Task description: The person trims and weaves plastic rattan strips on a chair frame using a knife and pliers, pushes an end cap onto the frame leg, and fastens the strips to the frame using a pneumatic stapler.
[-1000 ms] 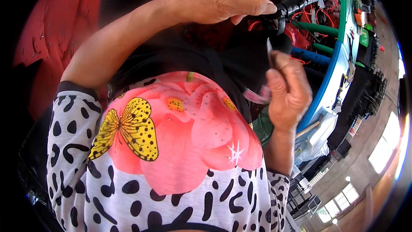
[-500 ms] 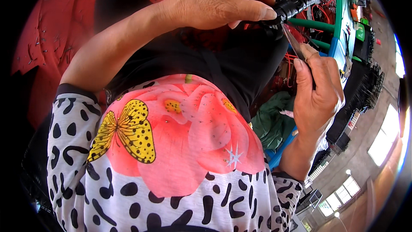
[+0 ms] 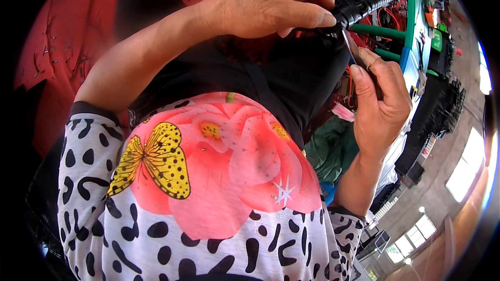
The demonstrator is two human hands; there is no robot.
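Rod (image 3: 376,4), black with ridged wrapping already along it, lies at the frame's upper right, its near end pinched in my left grip (image 3: 276,6), while my right grip (image 3: 384,93) clasps a blade (image 3: 352,47) beside it, any cut too hidden to tell.

Passage is open between the left hand (image 3: 276,8) and the right hand (image 3: 383,101), over the black-trousered lap (image 3: 245,75). At the fingertips the gap narrows: a thin silver metal blade (image 3: 350,43) in the right hand crosses it. A long black ribbed bar (image 3: 375,3) obstructs the left fingertips' right side. A round green tube (image 3: 383,32) shows between bar and right hand; depth unclear. Crumpled dark-green cloth (image 3: 330,145) restricts the right wrist's left side.
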